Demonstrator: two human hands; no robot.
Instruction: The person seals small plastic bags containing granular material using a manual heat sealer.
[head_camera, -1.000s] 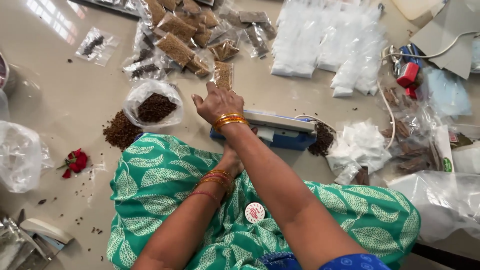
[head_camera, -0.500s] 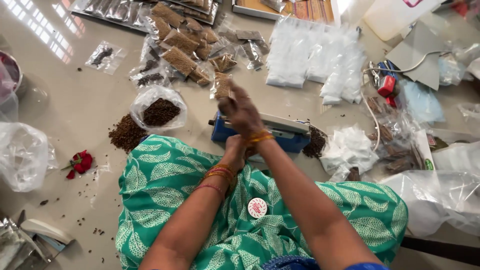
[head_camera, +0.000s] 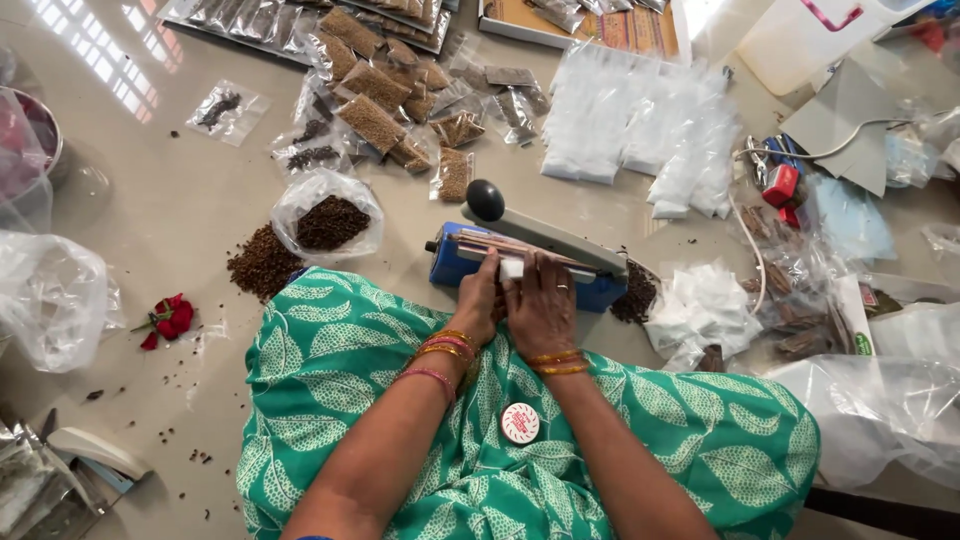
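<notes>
Both hands at centre frame, side by side on the blue heat sealer — left hand and right hand pinched together on a small pouch laid flat across the sealing bar, likely to keep its mouth straight. Sealer arm raised, black knob up. Loose brown spice heaped left on the floor; filled packets at upper centre.

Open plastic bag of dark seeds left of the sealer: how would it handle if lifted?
The open bag of dark seeds looks floppy: thin, crumpled film. It probably spills if tipped, since its mouth gapes. A loose seed pile lies beside it.
</notes>
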